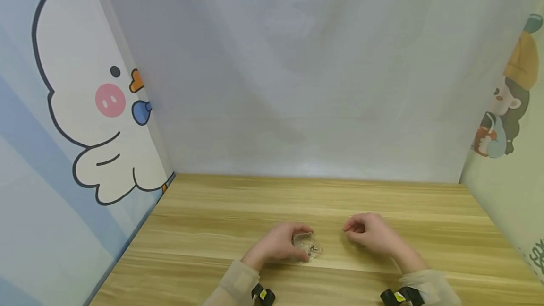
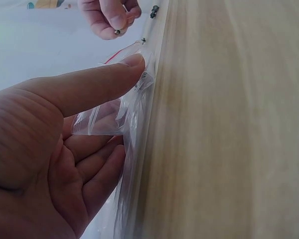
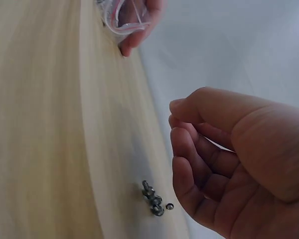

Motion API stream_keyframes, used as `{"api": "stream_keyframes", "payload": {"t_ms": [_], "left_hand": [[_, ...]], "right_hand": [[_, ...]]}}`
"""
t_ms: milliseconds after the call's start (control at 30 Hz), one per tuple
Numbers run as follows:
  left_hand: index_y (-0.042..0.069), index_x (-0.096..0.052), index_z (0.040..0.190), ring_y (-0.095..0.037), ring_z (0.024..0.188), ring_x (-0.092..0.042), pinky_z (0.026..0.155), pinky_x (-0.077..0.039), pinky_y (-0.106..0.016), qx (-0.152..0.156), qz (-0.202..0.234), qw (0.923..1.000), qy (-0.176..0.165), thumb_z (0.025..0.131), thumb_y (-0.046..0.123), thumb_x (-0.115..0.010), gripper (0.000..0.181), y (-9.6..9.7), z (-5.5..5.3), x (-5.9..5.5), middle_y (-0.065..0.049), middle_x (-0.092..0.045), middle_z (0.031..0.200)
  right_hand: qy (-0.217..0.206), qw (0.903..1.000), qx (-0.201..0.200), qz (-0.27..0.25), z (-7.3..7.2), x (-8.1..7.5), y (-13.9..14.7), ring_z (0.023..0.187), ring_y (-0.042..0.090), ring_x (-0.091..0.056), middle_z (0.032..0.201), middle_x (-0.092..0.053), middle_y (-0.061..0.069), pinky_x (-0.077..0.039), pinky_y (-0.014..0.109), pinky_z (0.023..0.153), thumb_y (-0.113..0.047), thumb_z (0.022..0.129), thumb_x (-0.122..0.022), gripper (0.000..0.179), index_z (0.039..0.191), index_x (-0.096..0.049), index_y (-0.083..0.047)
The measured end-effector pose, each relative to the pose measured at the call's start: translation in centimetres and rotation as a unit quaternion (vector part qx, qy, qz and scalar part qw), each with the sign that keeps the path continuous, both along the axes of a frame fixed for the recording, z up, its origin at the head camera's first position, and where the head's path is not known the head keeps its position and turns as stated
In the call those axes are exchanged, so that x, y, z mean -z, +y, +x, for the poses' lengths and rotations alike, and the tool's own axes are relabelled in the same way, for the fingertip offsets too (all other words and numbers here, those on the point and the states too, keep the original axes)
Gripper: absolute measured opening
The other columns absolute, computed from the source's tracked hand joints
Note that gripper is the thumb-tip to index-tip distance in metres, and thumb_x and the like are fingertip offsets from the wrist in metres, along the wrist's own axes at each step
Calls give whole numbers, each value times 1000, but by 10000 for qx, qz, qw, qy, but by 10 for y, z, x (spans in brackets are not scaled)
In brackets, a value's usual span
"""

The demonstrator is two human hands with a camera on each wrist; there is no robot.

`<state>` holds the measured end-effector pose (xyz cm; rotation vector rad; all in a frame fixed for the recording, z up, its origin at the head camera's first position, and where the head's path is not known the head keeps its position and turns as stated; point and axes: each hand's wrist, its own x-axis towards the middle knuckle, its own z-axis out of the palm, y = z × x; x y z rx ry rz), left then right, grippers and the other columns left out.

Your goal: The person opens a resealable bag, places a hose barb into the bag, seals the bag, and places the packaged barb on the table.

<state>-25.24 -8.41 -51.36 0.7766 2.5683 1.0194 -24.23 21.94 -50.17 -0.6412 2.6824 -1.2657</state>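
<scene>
My left hand (image 1: 278,243) holds a clear zip-lock plastic bag (image 2: 97,124) between thumb and fingers, low over the wooden table. Small metal screws (image 1: 313,249) show inside the bag, and its red seal line is visible in both wrist views. To the right, my right hand (image 1: 374,235) has its thumb and forefinger pinched together, the other fingers curled. A small dark metal piece (image 2: 117,32) pokes out at those fingertips in the left wrist view; its exact kind I cannot tell. Below that hand, several small metal screws (image 3: 153,200) lie bunched on the table, hidden from the head view.
The wood-grain table (image 1: 297,197) runs back to a pale grey wall sheet (image 1: 297,84). A printed cartoon panel (image 1: 85,107) borders it on the left, another printed panel (image 1: 505,155) on the right. Both wrists carry strapped-on cameras.
</scene>
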Motion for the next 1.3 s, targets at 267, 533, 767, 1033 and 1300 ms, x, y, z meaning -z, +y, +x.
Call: {"api": "stream_keyframes", "payload": {"t_ms": [267, 533, 767, 1033, 1300], "left_hand": [[16, -73, 136, -11, 124, -61, 111, -46, -36, 29, 81, 10000, 11, 76, 22, -98, 66, 0, -1, 1, 5, -70, 138], [15, -72, 137, -13, 125, -61, 111, -46, -37, 40, 104, 9999, -18, 76, 20, -97, 66, 0, 0, -1, 3, -70, 138], [14, -72, 137, -16, 129, -60, 114, -45, -40, 49, 90, 9999, 36, 76, 20, -97, 66, 0, -1, -3, 3, -70, 139], [15, -71, 138, -17, 131, -60, 115, -44, -43, 36, 93, 9999, -23, 76, 22, -97, 67, 0, -1, -2, 3, -69, 140], [15, -72, 137, -15, 128, -60, 111, -47, -40, 25, 135, 9999, -101, 77, 22, -97, 65, 0, -1, -2, 4, -70, 139]], "right_hand": [[57, 9998, -159, -38, 6, 2, -18, 80, 7, -65, 88, -72, -4, -57, 26, 72, -7, 93, -77, 7, 100, -78, -4], [112, 9989, -409, -219, 8, 6, -34, 77, 5, -65, 85, -72, -6, -57, 25, 70, -5, 93, -77, 6, 99, -78, -5], [49, 9981, -568, -247, 10, 7, -43, 80, 5, -65, 87, -71, -8, -57, 25, 73, -5, 94, -76, 5, 99, -78, -8], [122, 9979, -540, -332, 15, 5, -55, 78, 4, -65, 86, -72, -6, -57, 25, 72, -4, 92, -78, 6, 97, -78, -7], [129, 9984, -412, -374, 21, 6, -69, 79, 6, -65, 87, -72, -6, -57, 25, 74, -5, 94, -78, 5, 98, -79, -5]]}}
